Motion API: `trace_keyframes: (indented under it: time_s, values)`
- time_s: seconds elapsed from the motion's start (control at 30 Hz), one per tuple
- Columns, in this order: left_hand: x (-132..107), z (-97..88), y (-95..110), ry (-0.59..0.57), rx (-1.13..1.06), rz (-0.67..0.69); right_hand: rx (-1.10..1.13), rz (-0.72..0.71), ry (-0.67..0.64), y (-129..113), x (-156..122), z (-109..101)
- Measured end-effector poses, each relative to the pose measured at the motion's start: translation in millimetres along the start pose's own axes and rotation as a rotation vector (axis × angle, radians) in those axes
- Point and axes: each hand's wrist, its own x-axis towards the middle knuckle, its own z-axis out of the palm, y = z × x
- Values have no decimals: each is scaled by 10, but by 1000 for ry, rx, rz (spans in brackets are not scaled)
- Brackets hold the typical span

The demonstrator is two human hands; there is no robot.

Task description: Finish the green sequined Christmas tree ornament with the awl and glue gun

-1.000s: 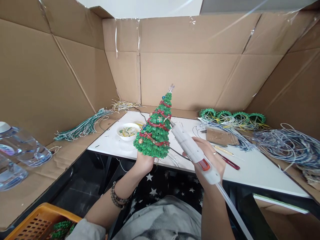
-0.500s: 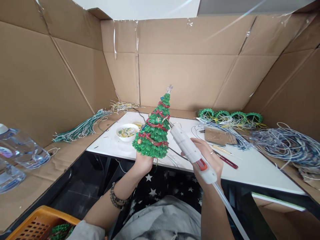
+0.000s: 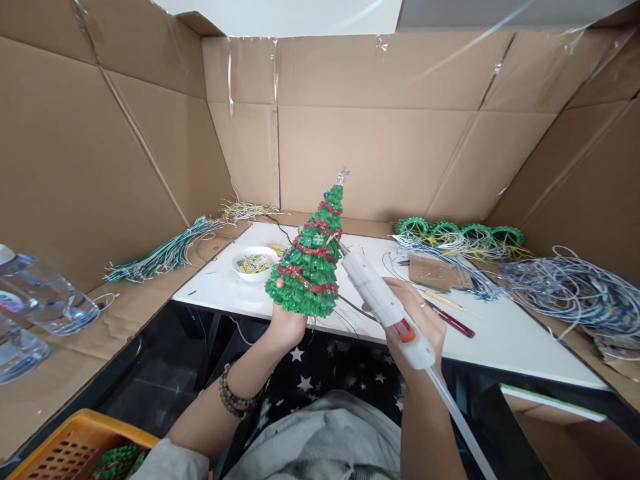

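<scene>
A small green beaded Christmas tree [image 3: 306, 273] with red garlands, tiny baubles and a clear star on top leans slightly to the right. From below, my left hand [image 3: 289, 327] grips it at its base; the fingers are mostly hidden under the green branches. My right hand [image 3: 415, 313] is wrapped round a white hot glue gun [image 3: 375, 293] with an orange-red trigger, a long glue stick running out of its back end. The gun's nozzle is at the tree's right side, halfway up, close to a small pale piece. Whether it touches cannot be made out.
A white bowl [image 3: 254, 264] of small yellow and green pieces stands behind the tree. Right lie a dark red tool [image 3: 453, 321], green rings [image 3: 460, 233] and wire bundles [image 3: 570, 290]. Left are green-white strands [image 3: 165, 253], bottles [image 3: 45, 293] and an orange basket [image 3: 75, 440]. Cardboard walls surround the table.
The tree's top has tipped slightly to the right. The glue gun and both hands have hardly moved.
</scene>
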Motion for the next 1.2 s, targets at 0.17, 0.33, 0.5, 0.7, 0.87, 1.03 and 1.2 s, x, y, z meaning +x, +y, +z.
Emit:
trace_keyframes:
  time_s: [0.17, 0.33, 0.5, 0.7, 0.87, 1.03, 1.2]
  values:
    - [0, 29, 15, 2, -39, 10, 16, -7, -12, -2, -1, -3]
    - [9, 26, 14, 3, -51, 11, 25, -1, -21, -11, -2, -10]
    - [9, 5, 10, -6, -59, 11, 29, 6, -39, -17, -3, -11]
    - [11, 22, 22, -7, -73, -16, 39, 48, -61, -41, -17, -11]
    - [2, 32, 27, -22, -90, -4, 36, 49, -62, -41, -12, -15]
    - [3, 46, 41, -34, -124, -23, 19, 14, -59, -45, -1, -21]
    - [15, 64, 54, -9, -127, -6, 4, 1, -56, -34, -13, -26]
